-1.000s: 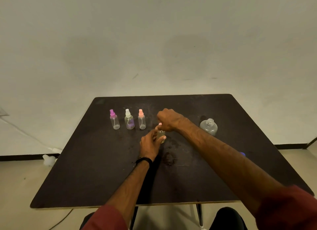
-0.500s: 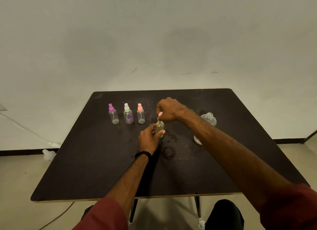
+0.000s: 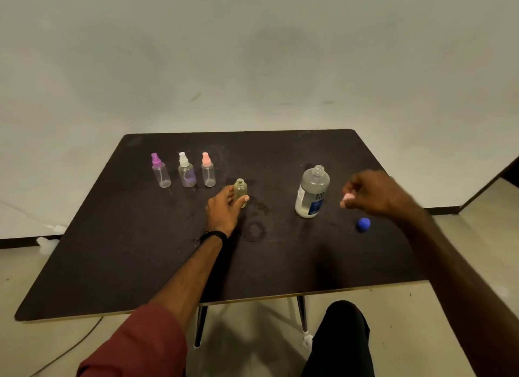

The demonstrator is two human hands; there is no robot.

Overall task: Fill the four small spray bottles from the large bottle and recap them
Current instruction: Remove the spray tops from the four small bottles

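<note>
My left hand [image 3: 223, 211] grips a small uncapped yellowish bottle [image 3: 241, 190] standing on the dark table [image 3: 140, 258]. My right hand [image 3: 373, 192] hovers right of the large clear bottle [image 3: 311, 192], pinching a pale pink spray cap [image 3: 348, 197]. The large bottle stands upright with no cap and a blue-and-white label. Three capped small spray bottles stand in a row at the back left: purple cap [image 3: 160, 170], white cap [image 3: 186, 170], salmon cap [image 3: 208, 170].
A blue screw cap [image 3: 364, 224] lies on the table below my right hand. A wet patch [image 3: 254, 230] marks the table's middle. A cable and a white object [image 3: 45, 240] lie on the floor at left. My knee [image 3: 345, 320] shows beneath the table's front edge.
My right hand has lifted the pink spray cap off the small bottle and carried it to the right, past the large bottle. My left hand stays on the small bottle. The camera tilted down.
</note>
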